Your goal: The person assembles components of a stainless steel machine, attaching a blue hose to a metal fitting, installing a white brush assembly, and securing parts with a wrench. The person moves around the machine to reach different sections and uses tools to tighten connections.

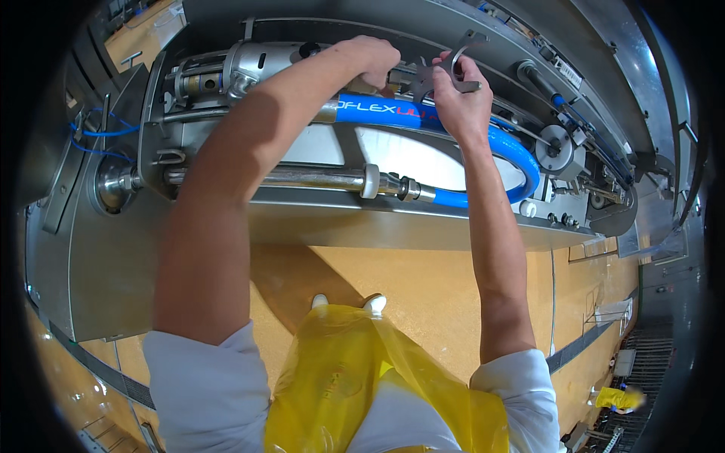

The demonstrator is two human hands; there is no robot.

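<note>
My right hand (462, 102) grips a flat grey metal tool (423, 79) with curved, claw-like arms, one of them arching up past my fingers. Just to its left, my left hand (370, 60) reaches over the machine with its fingers bent down. They are closed around a spot by a small brass-coloured fitting (393, 88), and what they hold is hidden. Below both hands runs a thick blue hose (377, 110), which loops round at the right. A steel cylinder (264, 64) lies left of my left hand, partly behind my forearm.
Along the machine's near side runs a steel rod (310, 178) with a white collar, joined to the hose's lower end. A round metal disc (555, 147) and linkages sit at the right. The steel housing edge (362, 223) stands before me. Far off at lower right is another person (618, 399).
</note>
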